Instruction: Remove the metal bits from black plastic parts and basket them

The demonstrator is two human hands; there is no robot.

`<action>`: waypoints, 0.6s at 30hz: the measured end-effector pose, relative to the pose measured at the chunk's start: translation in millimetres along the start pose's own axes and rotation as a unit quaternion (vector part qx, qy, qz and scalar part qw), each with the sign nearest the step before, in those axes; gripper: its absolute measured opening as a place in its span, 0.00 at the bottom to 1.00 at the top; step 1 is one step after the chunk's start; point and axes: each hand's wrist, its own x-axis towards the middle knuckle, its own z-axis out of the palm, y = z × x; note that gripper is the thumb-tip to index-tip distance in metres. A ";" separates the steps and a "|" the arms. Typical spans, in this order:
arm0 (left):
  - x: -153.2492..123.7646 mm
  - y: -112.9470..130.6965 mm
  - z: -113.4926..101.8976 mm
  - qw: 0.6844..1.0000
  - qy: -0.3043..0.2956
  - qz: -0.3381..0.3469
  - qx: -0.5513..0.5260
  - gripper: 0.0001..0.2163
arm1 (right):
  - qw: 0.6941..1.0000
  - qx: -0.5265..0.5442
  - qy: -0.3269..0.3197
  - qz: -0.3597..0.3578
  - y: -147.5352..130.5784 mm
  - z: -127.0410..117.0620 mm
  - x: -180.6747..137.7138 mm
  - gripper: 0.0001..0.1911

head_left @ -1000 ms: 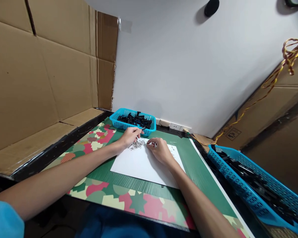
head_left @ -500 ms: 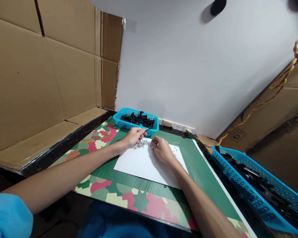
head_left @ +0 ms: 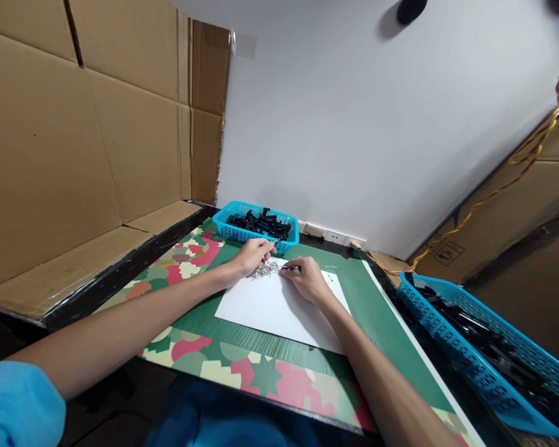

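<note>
My left hand is closed, pinching a small dark piece just in front of the far blue basket. Under and beside its fingers lies a pile of tiny silvery metal parts on a white sheet. To the right of the pile, my right hand is closed around a thin dark tool, whose tip points left at the parts. Its exact kind is too small to make out. A few tiny bits rest on the sheet beyond my right wrist.
The far blue basket holds black plastic pieces. Another long blue basket with black parts stands at the right. A green patterned mat covers the table. Cardboard walls the left; sockets and yellow-brown wires are behind.
My right hand has turned slightly, and the thin dark tool now shows more plainly, pointing left. My left hand has stayed almost in place with its dark piece.
</note>
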 end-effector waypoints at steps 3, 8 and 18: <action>0.0 -0.7 -0.1 1.000 0.000 -0.003 -0.007 0.12 | 1.000 0.009 -0.015 -0.009 -0.7 -2.1 0.2 0.10; 0.6 -0.6 -0.4 1.000 -0.003 -0.006 -0.010 0.12 | 0.999 0.039 -0.025 -0.020 -1.4 -13.4 3.6 0.18; 1.9 -5.9 -2.7 0.999 -0.028 0.011 -0.012 0.16 | 0.994 -0.102 0.022 0.039 53.0 -67.0 -3.3 0.16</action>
